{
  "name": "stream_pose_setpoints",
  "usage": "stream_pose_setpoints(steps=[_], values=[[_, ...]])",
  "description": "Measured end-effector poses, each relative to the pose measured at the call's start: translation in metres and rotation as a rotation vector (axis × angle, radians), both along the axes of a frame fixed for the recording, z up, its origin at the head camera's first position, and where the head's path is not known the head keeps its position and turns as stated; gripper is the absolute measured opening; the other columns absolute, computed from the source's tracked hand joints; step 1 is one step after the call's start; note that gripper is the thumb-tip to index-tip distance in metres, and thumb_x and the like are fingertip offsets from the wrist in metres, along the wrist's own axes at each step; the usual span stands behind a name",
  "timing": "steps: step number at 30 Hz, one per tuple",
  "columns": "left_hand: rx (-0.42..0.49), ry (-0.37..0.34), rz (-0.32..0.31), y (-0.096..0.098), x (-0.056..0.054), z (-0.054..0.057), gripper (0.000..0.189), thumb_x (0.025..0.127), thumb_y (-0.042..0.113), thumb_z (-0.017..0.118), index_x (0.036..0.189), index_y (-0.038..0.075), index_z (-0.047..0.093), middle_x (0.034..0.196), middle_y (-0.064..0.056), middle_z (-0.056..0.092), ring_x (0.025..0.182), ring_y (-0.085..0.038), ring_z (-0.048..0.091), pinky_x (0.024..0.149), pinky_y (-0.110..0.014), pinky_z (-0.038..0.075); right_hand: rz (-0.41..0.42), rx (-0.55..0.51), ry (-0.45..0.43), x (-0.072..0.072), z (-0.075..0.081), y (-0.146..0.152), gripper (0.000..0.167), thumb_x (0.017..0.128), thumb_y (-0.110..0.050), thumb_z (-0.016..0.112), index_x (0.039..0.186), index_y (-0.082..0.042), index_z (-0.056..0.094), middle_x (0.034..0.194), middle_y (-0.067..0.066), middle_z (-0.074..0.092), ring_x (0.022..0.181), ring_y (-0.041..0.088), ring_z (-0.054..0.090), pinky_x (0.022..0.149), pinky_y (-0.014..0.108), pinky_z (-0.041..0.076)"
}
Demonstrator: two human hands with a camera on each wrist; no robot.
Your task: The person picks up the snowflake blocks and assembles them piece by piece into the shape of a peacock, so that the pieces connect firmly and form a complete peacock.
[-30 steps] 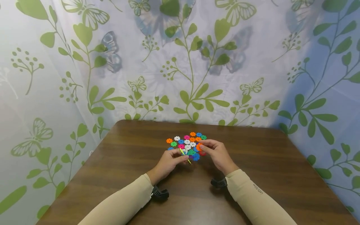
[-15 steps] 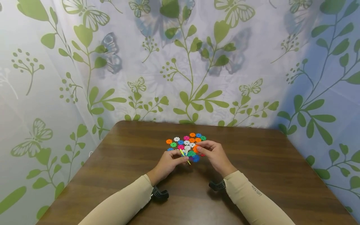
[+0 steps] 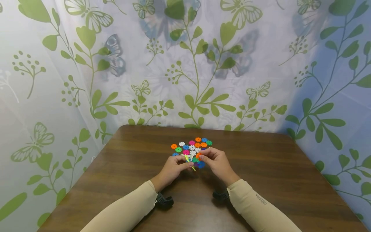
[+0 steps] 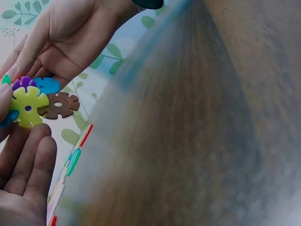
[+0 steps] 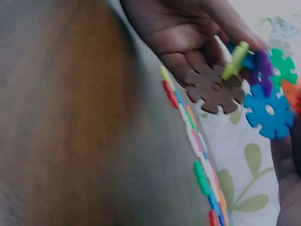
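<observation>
One orange disc (image 3: 198,155) pinched in right hand (image 3: 218,163); perhaps six joined discs (image 4: 36,100) gripped in left hand (image 3: 172,169).

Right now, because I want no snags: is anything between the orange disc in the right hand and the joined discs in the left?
Nothing visible. In the right wrist view the orange disc appears beside the green disc on the joined discs; contact is unclear.
</observation>
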State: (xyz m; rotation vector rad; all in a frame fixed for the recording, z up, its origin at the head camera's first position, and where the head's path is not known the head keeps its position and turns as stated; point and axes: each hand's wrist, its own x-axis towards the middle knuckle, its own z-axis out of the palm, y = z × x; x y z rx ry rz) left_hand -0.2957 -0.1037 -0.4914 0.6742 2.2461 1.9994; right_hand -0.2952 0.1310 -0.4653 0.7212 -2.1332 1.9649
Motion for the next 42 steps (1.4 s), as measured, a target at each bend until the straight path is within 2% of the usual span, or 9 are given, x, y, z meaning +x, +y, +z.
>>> stream_pose_setpoints(steps=[6, 13, 17, 21, 25, 29, 35, 39, 42], values=[[-0.005, -0.014, 0.007, -0.002, 0.000, 0.000, 0.020, 0.099, 0.027, 0.078, 0.102, 0.007, 0.081, 0.088, -0.010, 0.078, 0.082, -0.031, 0.067, 0.068, -0.029, 0.047, -0.005, -0.013, 0.041, 0.001, -0.003, -0.005, 0.013, 0.098, 0.001, 0.073, 0.110, 0.005, 0.076, 0.105, 0.020, 0.075, 0.090, 0.020, 0.072, 0.082, 0.027, 0.059], [0.027, -0.042, -0.004, -0.001, 0.000, 0.002, 0.021, 0.100, 0.025, 0.077, 0.105, 0.005, 0.079, 0.092, -0.012, 0.078, 0.090, -0.036, 0.071, 0.075, -0.033, 0.052, -0.034, 0.002, 0.016, 0.001, 0.002, -0.003, 0.021, 0.101, -0.007, 0.072, 0.121, 0.001, 0.074, 0.104, 0.014, 0.075, 0.091, 0.026, 0.070, 0.083, 0.030, 0.059], [0.078, -0.064, -0.005, 0.001, 0.000, 0.004, 0.023, 0.100, 0.025, 0.078, 0.105, 0.003, 0.077, 0.095, -0.014, 0.077, 0.092, -0.040, 0.072, 0.082, -0.040, 0.056, -0.070, -0.008, -0.019, 0.000, 0.004, 0.001, 0.028, 0.106, -0.017, 0.068, 0.130, -0.003, 0.071, 0.109, 0.015, 0.073, 0.097, 0.034, 0.069, 0.088, 0.038, 0.060], [0.173, -0.112, -0.016, 0.001, -0.001, 0.004, 0.022, 0.100, 0.021, 0.077, 0.103, -0.001, 0.072, 0.097, -0.017, 0.074, 0.092, -0.044, 0.072, 0.091, -0.050, 0.058, -0.117, -0.025, -0.045, -0.007, 0.002, 0.010, 0.029, 0.108, -0.020, 0.065, 0.130, -0.002, 0.070, 0.114, 0.025, 0.071, 0.106, 0.047, 0.066, 0.093, 0.050, 0.057], [0.261, -0.156, -0.026, 0.001, -0.002, 0.002, 0.023, 0.101, 0.017, 0.076, 0.104, -0.004, 0.067, 0.099, -0.019, 0.072, 0.092, -0.044, 0.071, 0.095, -0.056, 0.055, -0.249, 0.151, -0.025, -0.016, -0.005, 0.022, 0.022, 0.106, -0.016, 0.068, 0.121, -0.001, 0.074, 0.111, 0.018, 0.074, 0.102, 0.041, 0.067, 0.087, 0.041, 0.058], [0.294, -0.175, -0.033, 0.001, -0.001, 0.001, 0.027, 0.102, 0.015, 0.074, 0.110, -0.008, 0.065, 0.101, -0.019, 0.071, 0.093, -0.042, 0.071, 0.097, -0.056, 0.054, -0.330, 0.397, -0.010, -0.020, -0.011, 0.031, 0.017, 0.100, -0.012, 0.076, 0.115, -0.003, 0.077, 0.108, 0.008, 0.075, 0.096, 0.028, 0.068, 0.086, 0.041, 0.057], [0.338, -0.201, -0.048, 0.001, -0.001, 0.000, 0.038, 0.103, 0.015, 0.073, 0.120, -0.016, 0.059, 0.106, -0.021, 0.068, 0.093, -0.037, 0.071, 0.097, -0.053, 0.055, -0.273, 0.639, 0.012, -0.024, -0.020, 0.035, 0.018, 0.093, -0.012, 0.083, 0.110, -0.006, 0.080, 0.112, 0.008, 0.072, 0.103, 0.030, 0.066, 0.093, 0.052, 0.055], [0.362, -0.196, -0.062, 0.000, -0.002, 0.001, 0.044, 0.103, 0.017, 0.072, 0.122, -0.019, 0.056, 0.110, -0.026, 0.065, 0.095, -0.040, 0.069, 0.099, -0.058, 0.052, -0.223, 0.694, 0.064, -0.024, -0.022, 0.035, 0.016, 0.090, -0.007, 0.085, 0.105, -0.009, 0.081, 0.109, 0.004, 0.072, 0.107, 0.031, 0.066, 0.099, 0.052, 0.052], [0.379, -0.194, -0.070, 0.001, -0.001, 0.000, 0.048, 0.104, 0.017, 0.071, 0.124, -0.023, 0.051, 0.107, -0.023, 0.065, 0.094, -0.037, 0.070, 0.100, -0.062, 0.049, -0.208, 0.705, 0.088, -0.024, -0.021, 0.034, 0.014, 0.090, -0.006, 0.085, 0.102, -0.010, 0.081, 0.106, 0.001, 0.073, 0.107, 0.030, 0.067, 0.100, 0.052, 0.052]])
